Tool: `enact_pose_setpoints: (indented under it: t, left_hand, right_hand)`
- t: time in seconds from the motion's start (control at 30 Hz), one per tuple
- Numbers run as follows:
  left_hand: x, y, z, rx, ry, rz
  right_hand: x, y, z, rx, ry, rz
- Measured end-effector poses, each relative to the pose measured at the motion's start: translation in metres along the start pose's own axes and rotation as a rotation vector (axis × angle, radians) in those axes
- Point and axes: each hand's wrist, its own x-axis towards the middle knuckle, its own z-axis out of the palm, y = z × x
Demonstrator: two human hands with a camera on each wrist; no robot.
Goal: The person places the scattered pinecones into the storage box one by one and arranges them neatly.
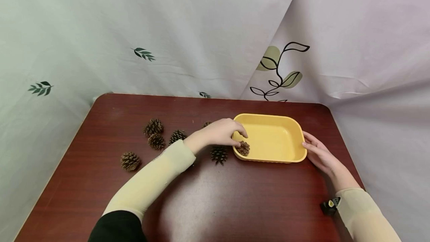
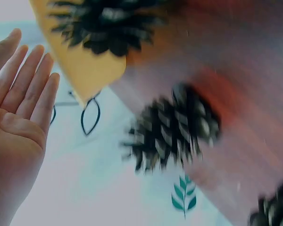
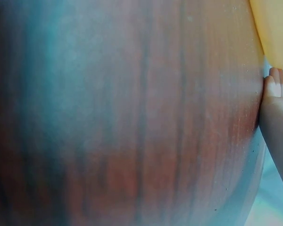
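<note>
Black sleeve (image 1: 117, 228) foremost, the left hand (image 1: 223, 132), fingers parted, is nearest a pinecone (image 1: 243, 148) inside the left end of a yellow tray (image 1: 270, 137) stretching lengthwise to the right hand (image 1: 320, 154), straight-fingered against it.

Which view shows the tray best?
Head: nearly all of the tray shows, inside included. Left wrist shows just a corner section, partly behind a pine cone; right wrist, just a piece at the upper right, above the right hand.
</note>
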Motion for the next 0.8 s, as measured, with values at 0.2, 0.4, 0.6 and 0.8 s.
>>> enact_pose_setpoints:
  t: [0.2, 0.4, 0.6, 0.8]
  left_hand:
    - [-0.019, -0.010, -0.015, 0.037, 0.059, -0.010]
    - [-0.044, -0.017, -0.022, 0.026, 0.117, -0.029]
    - [-0.069, -0.017, -0.016, 0.028, 0.138, -0.059]
    - [-0.086, -0.013, -0.003, 0.038, 0.170, -0.034]
  right_hand:
    - [-0.003, 0.000, 0.001, 0.015, -0.004, 0.002]
    - [-0.004, 0.001, 0.000, 0.006, 0.001, 0.002]
    - [-0.003, 0.001, 0.000, 0.002, 0.006, 0.007]
    - [0.000, 0.000, 0.001, -0.011, 0.005, 0.002]
